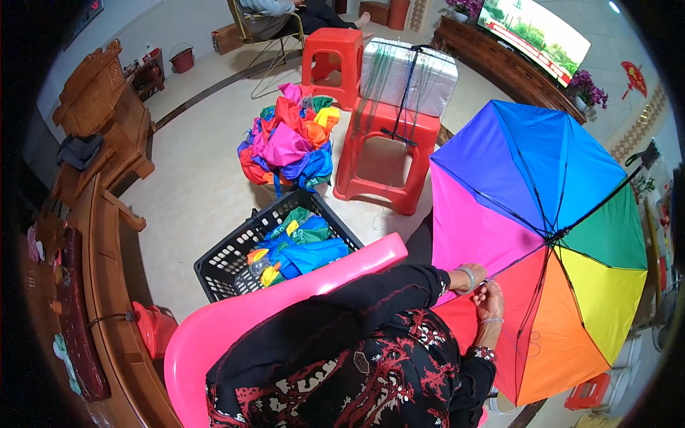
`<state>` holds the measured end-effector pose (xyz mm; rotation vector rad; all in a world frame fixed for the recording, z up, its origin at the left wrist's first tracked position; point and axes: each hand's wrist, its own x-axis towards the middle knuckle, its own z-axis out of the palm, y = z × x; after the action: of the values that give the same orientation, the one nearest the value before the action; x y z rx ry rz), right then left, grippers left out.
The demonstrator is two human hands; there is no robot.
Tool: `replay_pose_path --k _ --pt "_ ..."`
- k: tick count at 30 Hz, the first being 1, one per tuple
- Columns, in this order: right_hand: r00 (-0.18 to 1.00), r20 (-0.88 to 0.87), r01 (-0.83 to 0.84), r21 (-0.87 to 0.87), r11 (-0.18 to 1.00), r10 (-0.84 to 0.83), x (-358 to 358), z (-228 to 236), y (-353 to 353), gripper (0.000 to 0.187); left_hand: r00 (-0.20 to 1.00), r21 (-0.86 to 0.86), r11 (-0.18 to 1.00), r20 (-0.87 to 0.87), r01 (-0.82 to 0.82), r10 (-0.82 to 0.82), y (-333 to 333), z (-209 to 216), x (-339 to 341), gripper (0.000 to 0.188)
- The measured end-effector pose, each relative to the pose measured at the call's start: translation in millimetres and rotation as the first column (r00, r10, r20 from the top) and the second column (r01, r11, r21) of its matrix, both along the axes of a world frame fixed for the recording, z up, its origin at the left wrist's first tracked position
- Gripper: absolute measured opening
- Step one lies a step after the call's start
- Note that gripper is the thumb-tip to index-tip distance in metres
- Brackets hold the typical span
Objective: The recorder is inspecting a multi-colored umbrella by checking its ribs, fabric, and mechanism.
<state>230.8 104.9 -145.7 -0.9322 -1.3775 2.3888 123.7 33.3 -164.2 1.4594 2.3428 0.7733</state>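
Note:
An open rainbow umbrella (pixel 499 221) lies tilted on its side to my right, its ribs, black shaft and inner side toward me. My left hand (pixel 472 275), with a bangle at the wrist, is closed on its edge where the pink and red panels meet. Close below, my right hand (pixel 489 301), wearing a beaded bracelet, is pinched at the same edge. Whatever its fingertips hold is too small to make out. At the shaft's far end is a black handle (pixel 651 154).
A black basket (pixel 207 267) with folded colourful fabric stands left of my pink chair (pixel 203 335). Beyond are a heap of bright fabric (pixel 285 146), red stools (pixel 347 160) and a foam box (pixel 421 82) hung with threads. Someone sits on a chair (pixel 275 28) at the back.

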Motion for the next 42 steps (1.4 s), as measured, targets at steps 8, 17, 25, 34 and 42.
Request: replay_pose_path --k 8,17,25,34,42 --pt "0.998 -0.060 0.027 -0.017 0.999 -0.028 1 -7 4 0.007 0.997 -0.004 0.999 0.066 -0.036 0.037 6 -5 2 0.017" --pt "0.998 -0.048 0.035 -0.084 0.996 -0.039 0 -10 3 0.008 0.988 0.013 0.999 0.145 -0.052 0.049 -6 6 0 0.016" --pt "0.998 -0.060 0.003 -0.051 0.999 -0.006 2 -4 1 0.011 0.960 -0.010 0.988 0.235 -0.156 0.154 -5 9 4 0.015" --pt "1.000 -0.017 0.022 -0.071 0.997 -0.023 13 1 -5 0.009 0.679 0.359 0.910 0.617 0.207 -0.398 15 -59 -4 0.017" --pt "0.997 -0.071 0.005 -0.113 0.994 -0.013 -16 -12 9 0.014 0.982 -0.104 0.985 -0.111 0.140 -0.152 15 -12 -34 0.023"
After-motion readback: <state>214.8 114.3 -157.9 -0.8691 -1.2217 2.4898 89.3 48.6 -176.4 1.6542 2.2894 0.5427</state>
